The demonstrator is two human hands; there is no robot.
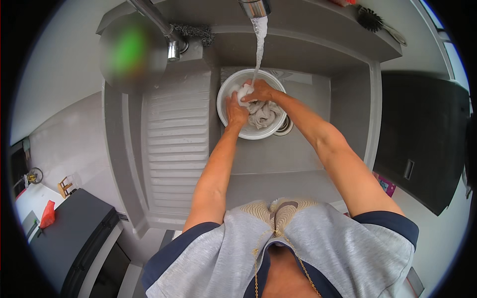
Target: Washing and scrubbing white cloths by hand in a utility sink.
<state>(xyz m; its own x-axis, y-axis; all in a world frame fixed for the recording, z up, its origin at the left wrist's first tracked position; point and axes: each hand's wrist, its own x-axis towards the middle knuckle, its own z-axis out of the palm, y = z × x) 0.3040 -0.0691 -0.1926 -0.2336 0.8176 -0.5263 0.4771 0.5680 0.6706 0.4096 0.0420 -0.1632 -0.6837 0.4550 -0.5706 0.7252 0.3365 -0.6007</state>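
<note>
Both my hands are inside a round white plastic basin (222, 121), which stands in a grey laundry sink (275, 156). My left hand (236, 110) and my right hand (259, 90) grip a bunched wet white cloth (245, 93) between them. Water (259, 44) runs from a chrome faucet (255, 7) down onto the right hand and the cloth. Beside the hands, in the basin, lies a crumpled greyish-white cloth (264, 114). Some fingertips are hidden by the cloth.
A ribbed washboard (179, 138) forms the sink's left side. Past the basin's right rim shows a round metal drain (285, 126). A second chrome tap (173, 50) and steel-wool mesh (193, 31) sit at the back left. A brush (370, 20) rests on the right ledge.
</note>
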